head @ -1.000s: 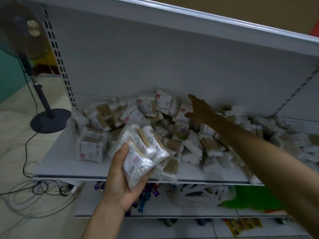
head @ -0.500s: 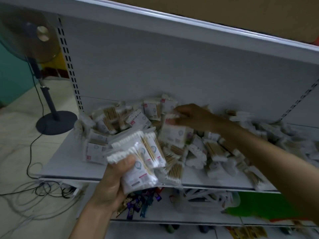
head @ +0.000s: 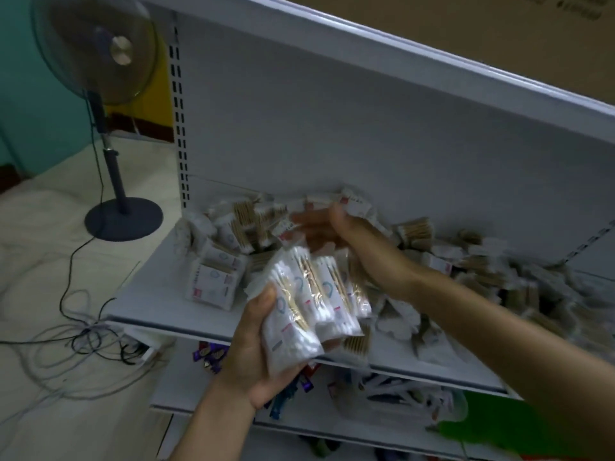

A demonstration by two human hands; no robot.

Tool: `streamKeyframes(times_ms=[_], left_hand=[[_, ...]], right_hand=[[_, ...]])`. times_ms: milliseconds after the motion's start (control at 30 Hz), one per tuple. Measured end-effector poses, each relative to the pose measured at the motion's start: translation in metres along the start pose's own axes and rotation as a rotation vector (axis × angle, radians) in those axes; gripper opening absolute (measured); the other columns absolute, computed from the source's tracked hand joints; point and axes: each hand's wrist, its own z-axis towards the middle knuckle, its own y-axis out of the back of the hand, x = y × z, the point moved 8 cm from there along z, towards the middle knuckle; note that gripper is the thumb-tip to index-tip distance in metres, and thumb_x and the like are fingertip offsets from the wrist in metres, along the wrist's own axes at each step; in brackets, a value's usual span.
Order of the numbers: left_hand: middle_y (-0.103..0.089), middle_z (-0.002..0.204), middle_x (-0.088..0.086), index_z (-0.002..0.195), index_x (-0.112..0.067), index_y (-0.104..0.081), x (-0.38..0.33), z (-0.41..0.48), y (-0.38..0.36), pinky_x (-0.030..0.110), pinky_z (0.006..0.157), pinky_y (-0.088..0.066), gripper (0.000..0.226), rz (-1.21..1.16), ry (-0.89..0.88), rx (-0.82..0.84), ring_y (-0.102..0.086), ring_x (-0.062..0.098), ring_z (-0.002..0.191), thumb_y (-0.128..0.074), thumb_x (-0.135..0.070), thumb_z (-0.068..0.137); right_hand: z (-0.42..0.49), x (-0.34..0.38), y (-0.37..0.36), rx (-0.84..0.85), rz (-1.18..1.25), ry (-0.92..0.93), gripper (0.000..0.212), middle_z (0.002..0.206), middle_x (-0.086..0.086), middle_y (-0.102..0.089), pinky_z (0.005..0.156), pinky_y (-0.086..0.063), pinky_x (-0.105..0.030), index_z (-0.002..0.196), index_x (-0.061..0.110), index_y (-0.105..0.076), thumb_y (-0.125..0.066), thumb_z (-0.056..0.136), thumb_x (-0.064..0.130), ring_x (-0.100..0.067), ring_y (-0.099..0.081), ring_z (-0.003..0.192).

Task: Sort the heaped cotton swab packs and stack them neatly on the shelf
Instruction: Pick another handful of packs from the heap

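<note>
A heap of cotton swab packs (head: 482,264) covers the middle and right of the white shelf (head: 149,294). My left hand (head: 256,357) grips a fanned bundle of several packs (head: 309,304) in front of the shelf's front edge. Just above that bundle, my right hand (head: 332,227) reaches over the heap with its fingers pointing left. Motion blurs it, so I cannot tell whether it holds a pack. A few packs (head: 213,281) stand together at the heap's left end.
A standing fan (head: 123,214) is on the floor to the left, with loose cables (head: 83,334) lying beside the shelf's corner. An upper shelf edge (head: 399,58) overhangs. The lower shelf (head: 206,387) holds small wrapped goods and a green item (head: 482,424).
My right hand took a pack from the top of the heap and drew back toward the bundle. My left hand lifted the bundle slightly. The view shifted left.
</note>
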Motion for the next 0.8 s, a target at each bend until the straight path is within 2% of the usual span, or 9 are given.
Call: streamKeyframes(times_ms=[100, 167, 267, 367, 400, 533, 600, 700, 800], left_hand=[[-0.073, 0.104, 0.012, 0.093, -0.014, -0.079, 0.004, -0.008, 0.01, 0.044, 0.064, -0.06, 0.073, -0.094, -0.039, -0.167, -0.071, 0.03, 0.091, -0.099, -0.031, 0.024], [-0.07, 0.111, 0.014, 0.103, -0.014, -0.076, 0.01, -0.009, 0.018, 0.045, 0.065, -0.059, 0.087, -0.106, -0.012, -0.227, -0.07, 0.032, 0.094, -0.098, -0.035, 0.021], [-0.067, 0.121, 0.01, 0.111, -0.019, -0.073, 0.01, -0.013, 0.032, 0.043, 0.067, -0.059, 0.088, -0.034, -0.029, -0.305, -0.068, 0.028, 0.101, -0.095, -0.048, 0.03], [-0.074, 0.105, 0.005, 0.089, -0.024, -0.08, 0.005, -0.018, 0.024, 0.051, 0.08, -0.056, 0.042, -0.016, -0.057, -0.278, -0.071, 0.024, 0.092, -0.078, -0.054, 0.059], [-0.074, 0.101, 0.004, 0.086, -0.025, -0.08, 0.003, -0.019, 0.024, 0.05, 0.079, -0.056, 0.039, -0.019, -0.073, -0.279, -0.072, 0.024, 0.089, -0.079, -0.052, 0.059], [-0.071, 0.103, 0.017, 0.101, -0.008, -0.076, -0.007, -0.021, 0.019, 0.039, 0.054, -0.057, 0.078, -0.175, -0.142, -0.209, -0.071, 0.032, 0.085, -0.098, -0.025, 0.028], [-0.071, 0.103, 0.019, 0.096, -0.008, -0.077, -0.013, -0.023, 0.024, 0.039, 0.054, -0.058, 0.077, -0.156, -0.145, -0.238, -0.071, 0.034, 0.086, -0.097, -0.021, 0.023], [-0.067, 0.116, 0.019, 0.102, -0.013, -0.076, -0.029, -0.028, 0.041, 0.059, 0.079, -0.054, 0.079, -0.108, -0.213, -0.281, -0.066, 0.038, 0.102, -0.096, -0.028, 0.027], [-0.058, 0.131, 0.021, 0.124, -0.015, -0.064, -0.041, -0.037, 0.057, 0.075, 0.092, -0.034, 0.102, -0.164, -0.307, -0.365, -0.057, 0.046, 0.115, -0.096, -0.029, 0.028]], right_hand=[[0.002, 0.004, -0.028, 0.083, -0.134, 0.062, 0.028, 0.09, 0.017, -0.069, 0.074, -0.048, -0.016, 0.087, 0.037, -0.067, -0.06, 0.077, 0.063, 0.0, -0.064, 0.086], [0.005, 0.002, -0.037, 0.031, -0.114, 0.1, 0.017, 0.074, 0.012, -0.066, 0.063, -0.043, -0.012, 0.075, 0.027, -0.067, -0.076, 0.074, 0.042, 0.002, -0.059, 0.068], [0.009, -0.007, -0.043, -0.022, -0.016, 0.09, 0.023, 0.068, -0.009, -0.062, 0.058, -0.043, -0.016, 0.07, 0.009, -0.063, -0.076, 0.075, 0.027, -0.003, -0.056, 0.062], [0.015, -0.017, -0.049, -0.005, 0.08, 0.074, 0.026, 0.06, 0.002, -0.055, 0.056, -0.042, -0.015, 0.062, 0.011, -0.056, -0.075, 0.075, 0.023, -0.001, -0.052, 0.056], [0.017, -0.017, -0.052, 0.017, 0.09, 0.073, 0.026, 0.058, 0.006, -0.054, 0.056, -0.041, -0.015, 0.06, 0.015, -0.056, -0.074, 0.075, 0.027, 0.0, -0.051, 0.055], [0.023, -0.011, -0.061, 0.201, 0.157, 0.004, 0.034, 0.077, 0.007, -0.07, 0.074, -0.051, -0.023, 0.067, 0.027, -0.072, -0.057, 0.087, 0.051, -0.009, -0.065, 0.077], [0.044, -0.032, -0.041, 0.082, 0.186, -0.097, 0.042, 0.087, 0.002, -0.073, 0.082, -0.051, -0.032, 0.078, 0.022, -0.075, -0.049, 0.089, 0.053, -0.019, -0.067, 0.088], [0.079, -0.076, 0.009, -0.345, -0.124, -0.105, 0.009, 0.088, 0.001, -0.068, 0.075, -0.047, -0.028, 0.091, 0.016, -0.066, -0.068, 0.087, 0.024, -0.018, -0.064, 0.087], [0.096, -0.107, 0.026, -0.429, -0.472, -0.13, 0.034, 0.104, -0.002, -0.054, 0.077, -0.041, -0.024, 0.114, 0.007, -0.054, -0.069, 0.085, 0.018, -0.017, -0.054, 0.095]])
